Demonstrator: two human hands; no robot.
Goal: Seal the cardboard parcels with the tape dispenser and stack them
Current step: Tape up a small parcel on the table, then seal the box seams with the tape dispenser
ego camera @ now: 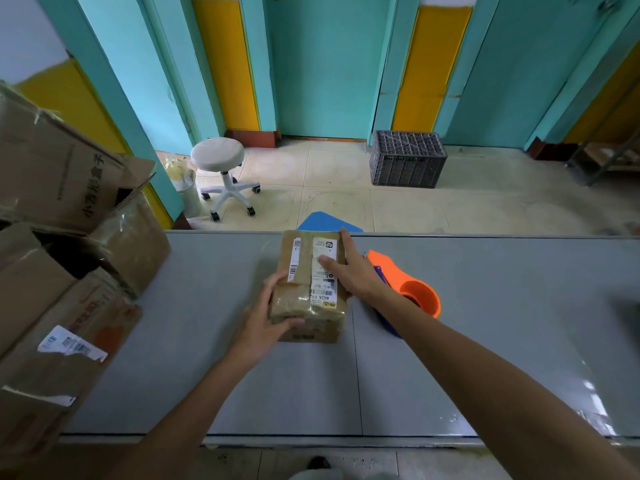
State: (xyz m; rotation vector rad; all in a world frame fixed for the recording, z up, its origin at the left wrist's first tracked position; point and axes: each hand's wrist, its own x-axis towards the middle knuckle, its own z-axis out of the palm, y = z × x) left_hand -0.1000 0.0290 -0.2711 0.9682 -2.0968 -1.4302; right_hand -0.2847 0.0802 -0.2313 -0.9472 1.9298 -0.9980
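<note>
Head view: we find the cardboard parcel (308, 306) lying flat on the grey table (485, 323), near its far edge. Our left hand (266, 317) grips the parcel's near left corner, fingers curled round the side and thumb across the top. Our right hand (353, 271) rests flat on the top face, fingers straight, thumb on the white label. The orange tape dispenser (412, 285) sits on the table just right of the parcel, ungripped. Larger cardboard boxes (62, 271) are stacked at the left.
</note>
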